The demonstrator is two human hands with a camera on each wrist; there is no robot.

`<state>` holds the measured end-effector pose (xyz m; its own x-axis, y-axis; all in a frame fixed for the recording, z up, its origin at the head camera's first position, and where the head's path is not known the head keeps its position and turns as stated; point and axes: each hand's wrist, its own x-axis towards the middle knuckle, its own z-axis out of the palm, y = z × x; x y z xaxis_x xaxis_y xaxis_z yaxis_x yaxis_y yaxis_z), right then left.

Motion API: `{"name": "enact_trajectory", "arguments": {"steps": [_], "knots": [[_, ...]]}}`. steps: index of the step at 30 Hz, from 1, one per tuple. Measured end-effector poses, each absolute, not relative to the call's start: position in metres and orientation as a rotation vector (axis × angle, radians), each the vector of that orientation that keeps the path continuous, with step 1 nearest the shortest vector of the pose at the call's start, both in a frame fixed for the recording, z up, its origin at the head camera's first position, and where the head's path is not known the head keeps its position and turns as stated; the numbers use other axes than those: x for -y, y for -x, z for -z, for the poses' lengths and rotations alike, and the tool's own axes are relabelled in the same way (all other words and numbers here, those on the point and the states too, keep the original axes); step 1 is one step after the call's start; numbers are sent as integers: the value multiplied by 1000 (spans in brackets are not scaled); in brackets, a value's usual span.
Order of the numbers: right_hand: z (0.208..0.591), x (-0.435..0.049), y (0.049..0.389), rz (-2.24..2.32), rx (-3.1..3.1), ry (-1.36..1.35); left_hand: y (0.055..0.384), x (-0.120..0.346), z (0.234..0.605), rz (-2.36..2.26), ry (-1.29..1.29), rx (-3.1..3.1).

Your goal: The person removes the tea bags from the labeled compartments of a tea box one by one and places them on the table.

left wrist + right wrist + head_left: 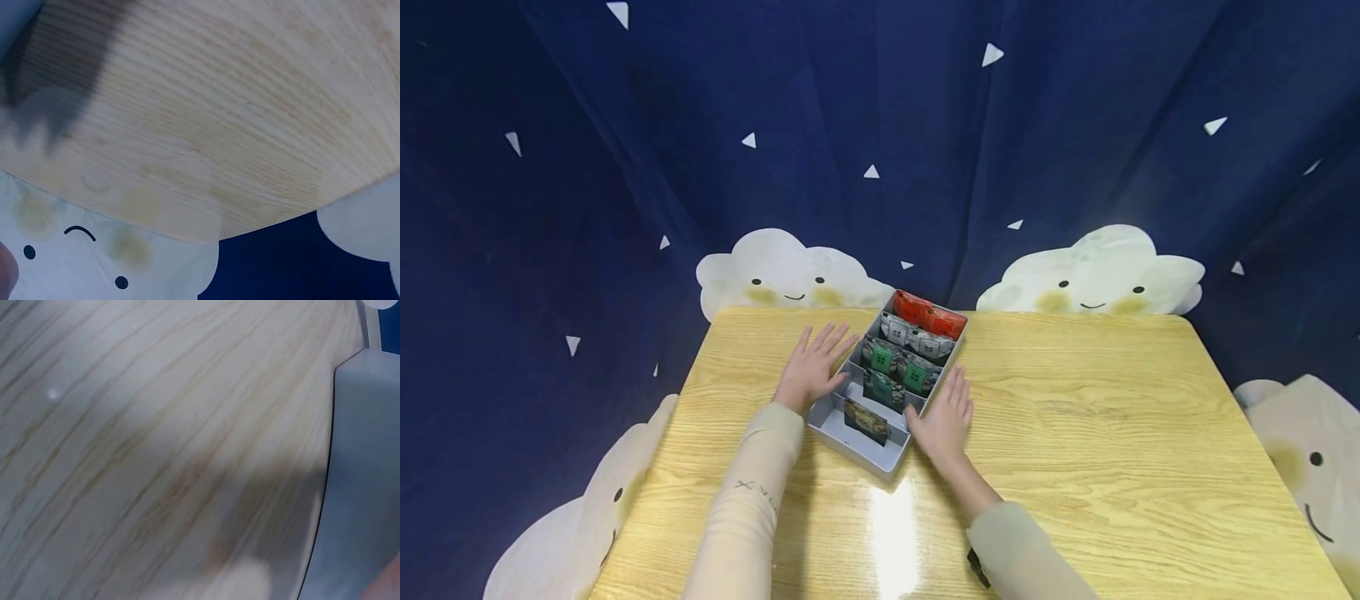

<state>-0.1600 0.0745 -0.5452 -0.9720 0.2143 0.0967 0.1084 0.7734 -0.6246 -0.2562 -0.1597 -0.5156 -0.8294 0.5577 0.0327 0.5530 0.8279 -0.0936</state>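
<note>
A light grey box (886, 472) stands slantwise on the wooden table, holding rows of upright sachets. At its far end are red sachets (931, 315), then grey-white sachets (916, 337) and sachets with green labels (899, 364). Nearer stand a dark green sachet (883, 389) and a brown-yellow sachet (866, 422). My left hand (808, 369) lies along the left side, fingers spread and thumb at the rim. Straight fingers of my right hand (943, 421) run beside the right wall, the thumb at its edge. The right wrist view shows the box's outer wall (365, 444) beside a fingertip.
The pale wooden table (1090, 433) extends widely to the right of the box. Behind it hangs a dark blue curtain (820, 192) with white triangles and smiling clouds. The table's far edge runs just behind the red sachets.
</note>
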Motion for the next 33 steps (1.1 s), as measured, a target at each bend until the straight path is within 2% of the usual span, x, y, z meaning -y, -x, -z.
{"name": "enact_trajectory", "arguments": {"steps": [17, 33], "knots": [[542, -65, 167, -1035, 2965, 344, 261, 143, 519, -402, 751, 3111], [541, -67, 168, -993, 3053, 297, 246, 148, 523, -205, 691, 3161]]}}
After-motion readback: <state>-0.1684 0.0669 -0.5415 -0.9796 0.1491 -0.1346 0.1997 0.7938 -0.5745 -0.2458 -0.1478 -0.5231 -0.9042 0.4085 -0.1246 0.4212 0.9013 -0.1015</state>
